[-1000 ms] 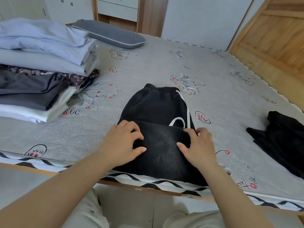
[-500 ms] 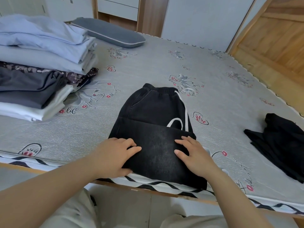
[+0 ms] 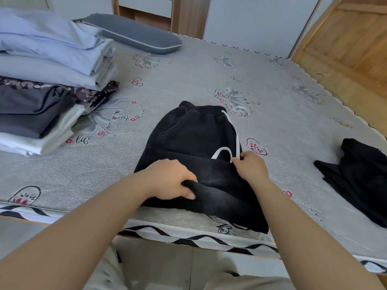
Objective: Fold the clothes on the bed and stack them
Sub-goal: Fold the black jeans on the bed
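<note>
Black denim shorts (image 3: 194,135) with a white drawstring (image 3: 227,150) lie partly folded at the near edge of the bed (image 3: 272,114), waistband away from me. My left hand (image 3: 169,178) grips the near folded layer, thumb underneath, and lifts its edge. My right hand (image 3: 250,167) pinches the fabric's upper right fold edge beside the drawstring loop. A stack of folded clothes (image 3: 48,80) in blue, grey, patterned and white stands at the left. A crumpled black garment (image 3: 360,176) lies unfolded at the right.
A grey pillow (image 3: 134,36) lies at the far side of the bed. A wooden bed frame (image 3: 351,49) rises at the right, and white cabinets stand behind. The mattress edge runs just in front of my knees.
Both hands went from pressing flat on the shorts to taking hold of them. My left hand now lifts the near layer; my right hand moved to the fold edge by the drawstring.
</note>
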